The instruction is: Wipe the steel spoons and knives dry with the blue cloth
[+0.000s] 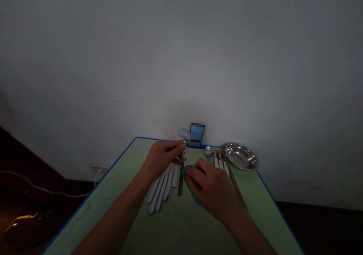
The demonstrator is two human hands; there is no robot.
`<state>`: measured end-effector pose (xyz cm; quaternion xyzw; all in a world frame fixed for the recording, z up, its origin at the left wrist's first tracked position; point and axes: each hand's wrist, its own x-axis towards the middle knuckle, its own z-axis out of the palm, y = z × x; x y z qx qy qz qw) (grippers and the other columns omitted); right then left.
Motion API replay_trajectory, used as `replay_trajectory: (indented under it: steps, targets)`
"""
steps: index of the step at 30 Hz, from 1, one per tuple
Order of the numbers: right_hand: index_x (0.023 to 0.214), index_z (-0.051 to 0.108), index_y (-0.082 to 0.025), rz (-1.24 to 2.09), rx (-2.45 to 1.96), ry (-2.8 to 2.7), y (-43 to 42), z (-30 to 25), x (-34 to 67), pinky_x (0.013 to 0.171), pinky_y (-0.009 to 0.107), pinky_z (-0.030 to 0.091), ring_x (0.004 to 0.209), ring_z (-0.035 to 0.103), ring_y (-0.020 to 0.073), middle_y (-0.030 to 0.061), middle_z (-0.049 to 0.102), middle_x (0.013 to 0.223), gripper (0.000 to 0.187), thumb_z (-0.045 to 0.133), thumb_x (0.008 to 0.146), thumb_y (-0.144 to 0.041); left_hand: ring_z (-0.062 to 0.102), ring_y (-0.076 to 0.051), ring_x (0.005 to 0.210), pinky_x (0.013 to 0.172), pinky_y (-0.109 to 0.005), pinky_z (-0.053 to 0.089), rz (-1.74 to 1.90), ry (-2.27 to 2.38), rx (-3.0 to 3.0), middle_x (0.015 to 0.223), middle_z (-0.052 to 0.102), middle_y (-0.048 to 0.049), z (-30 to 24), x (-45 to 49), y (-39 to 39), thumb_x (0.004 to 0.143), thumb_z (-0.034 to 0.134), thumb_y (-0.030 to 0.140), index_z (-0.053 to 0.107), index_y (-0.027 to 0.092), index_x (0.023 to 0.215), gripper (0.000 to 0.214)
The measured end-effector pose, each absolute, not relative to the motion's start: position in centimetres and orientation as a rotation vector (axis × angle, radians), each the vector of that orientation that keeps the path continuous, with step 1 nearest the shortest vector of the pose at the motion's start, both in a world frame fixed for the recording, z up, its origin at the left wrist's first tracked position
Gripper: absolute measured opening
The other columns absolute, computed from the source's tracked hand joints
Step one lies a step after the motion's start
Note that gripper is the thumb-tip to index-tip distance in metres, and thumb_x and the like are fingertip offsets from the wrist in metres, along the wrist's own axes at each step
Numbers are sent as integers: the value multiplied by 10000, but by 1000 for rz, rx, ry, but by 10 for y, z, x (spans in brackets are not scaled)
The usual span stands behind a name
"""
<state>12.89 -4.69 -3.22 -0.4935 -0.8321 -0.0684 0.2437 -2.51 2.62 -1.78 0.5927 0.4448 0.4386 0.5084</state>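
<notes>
Here's my left hand (pixel 161 160) gripping a steel spoon (pixel 181 179) upright, my right hand (pixel 212 189) pinching a blue cloth (pixel 193 196) against it, white-handled cutlery (pixel 161 189) lying just left of that spoon.

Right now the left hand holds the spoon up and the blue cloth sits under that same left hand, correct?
No: the blue cloth is under the right hand, not the left. The left hand does hold the spoon up. The head view shows it.

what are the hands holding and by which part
The left hand pinches a metal spoon at the top of its handle, just below the bowl. The right hand presses a blue cloth against the handle.
</notes>
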Motion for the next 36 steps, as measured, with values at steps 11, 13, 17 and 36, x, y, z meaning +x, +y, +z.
replay_trajectory:
  steps: [11,13,17,36]
  targets:
    - [910,611,-236,-227,-1389,-2342,-48,-30,130,522,269,284,643,483,130,2,526,791,163,450,893,-249,655,-176,622,536,-272,572,1278,1024,1258,670,669,-29,-15,-27,28,674,716,346,689,106,770,260]
    - [910,608,-238,-229,-1399,-2342,-49,-29,130,518,270,276,639,479,130,1,523,788,163,447,895,-254,659,-179,632,557,-282,578,1312,1033,1247,682,677,-33,-16,-28,28,678,716,356,689,105,782,273]
    - [892,605,-236,-225,-1410,-2350,-50,-27,129,517,269,272,634,476,125,-2,519,786,163,443,898,-253,674,-199,673,597,-311,586,1366,1044,1236,710,687,-37,-18,-31,31,684,712,377,693,117,837,302]
    - [924,615,-220,-144,-1396,-2137,-48,-18,146,671,275,412,766,568,142,17,591,866,134,495,874,-254,667,-177,643,519,-244,560,1342,1029,1216,727,687,-47,-17,-33,28,682,714,348,704,126,814,258]
